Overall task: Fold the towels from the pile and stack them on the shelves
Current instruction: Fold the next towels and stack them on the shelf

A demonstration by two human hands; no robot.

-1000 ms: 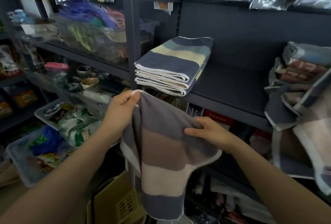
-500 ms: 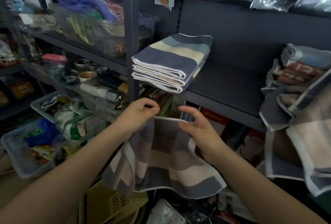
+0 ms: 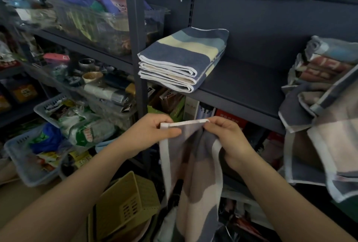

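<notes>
Both hands pinch the striped towel's [image 3: 191,166] white top hem, left hand [image 3: 153,135] and right hand [image 3: 226,139] close together, letting it hang straight for folding, near the shelf [image 3: 242,87] holding the folded stack [image 3: 182,59].

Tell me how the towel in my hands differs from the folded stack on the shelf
The held towel hangs limp below both hands, left hand and right hand pinching its top edge; the folded stack lies flat on the shelf. The held towel has grey, brown and pinkish bands; the stack's top shows navy, pale yellow and blue. Both are striped with white edging.
</notes>
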